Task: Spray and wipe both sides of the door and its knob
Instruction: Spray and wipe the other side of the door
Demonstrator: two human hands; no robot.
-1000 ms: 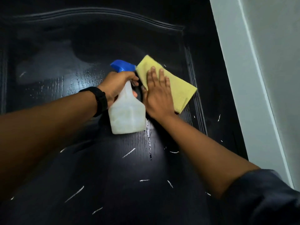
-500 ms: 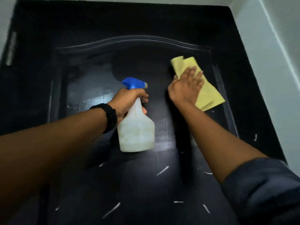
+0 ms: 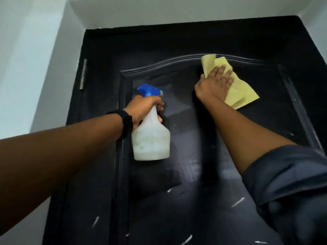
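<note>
A black panelled door (image 3: 185, 200) fills the view, with white streaks of spray on its lower part. My left hand (image 3: 143, 108) grips the neck of a white spray bottle (image 3: 150, 138) with a blue trigger head, held just in front of the door's middle. My right hand (image 3: 215, 84) presses a folded yellow cloth (image 3: 242, 94) flat against the upper right of the arched panel, fingers straight. The knob is out of view.
A metal hinge (image 3: 83, 75) sits on the door's left edge. White walls (image 3: 26, 59) flank the door on the left and at the far right, and a white lintel runs above it.
My right hand has slid the cloth up and to the right, from the panel's middle to just under its arched top. The view has tilted up; the bottle stays in my left hand.
</note>
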